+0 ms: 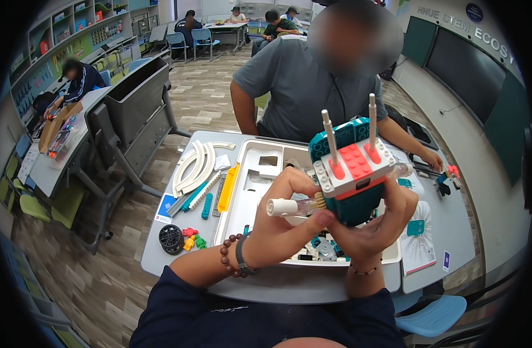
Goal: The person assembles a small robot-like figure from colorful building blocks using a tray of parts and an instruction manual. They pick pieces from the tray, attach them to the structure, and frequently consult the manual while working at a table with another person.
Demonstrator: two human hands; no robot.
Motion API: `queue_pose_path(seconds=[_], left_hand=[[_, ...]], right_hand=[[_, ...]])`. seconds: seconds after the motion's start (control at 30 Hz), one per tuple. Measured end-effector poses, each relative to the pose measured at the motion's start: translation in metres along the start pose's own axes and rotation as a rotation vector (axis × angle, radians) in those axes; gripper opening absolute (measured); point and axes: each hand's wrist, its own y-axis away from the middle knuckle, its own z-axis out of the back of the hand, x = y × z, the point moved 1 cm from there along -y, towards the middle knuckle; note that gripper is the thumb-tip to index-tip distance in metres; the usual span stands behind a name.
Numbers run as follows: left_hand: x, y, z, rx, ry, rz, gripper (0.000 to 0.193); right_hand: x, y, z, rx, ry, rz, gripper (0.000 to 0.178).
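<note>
Between my two hands, above the table, is a toy brick model with a teal body, a white and coral top and two grey rods standing up from it. My left hand grips its left side, fingers curled beside a clear tube with a white end that sticks out to the left. My right hand closes round the right side, near another clear piece. Below them lies a white storage tray holding several loose teal, white and black bricks, partly hidden by my hands and wrists.
Left of the tray are curved white track pieces, a yellow beam, teal strips, small coloured figures and a black round part. Across the table a person reaches toward dark parts at right. White bags lie at right.
</note>
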Motion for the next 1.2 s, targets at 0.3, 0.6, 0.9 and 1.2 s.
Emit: queue_pose_path(seconds=[0.3,0.6,0.9,1.2], left_hand=[[-0.011,0.001,0.001,0.098,-0.229,-0.185,0.037],[-0.009,0.017,-0.005,0.100,-0.115,-0.127,0.042],[-0.011,0.014,-0.007,0.009,0.065,-0.042,0.038],[-0.023,0.004,0.008,-0.022,0.120,-0.073,0.037]], right_hand=[[0.004,0.007,0.003,-0.003,-0.054,-0.024,0.088],[0.005,0.017,0.013,0.006,-0.119,-0.077,0.092],[0.014,0.006,0.009,0.005,-0.092,0.008,0.090],[0.004,0.012,0.002,-0.103,-0.776,-0.214,0.077]])
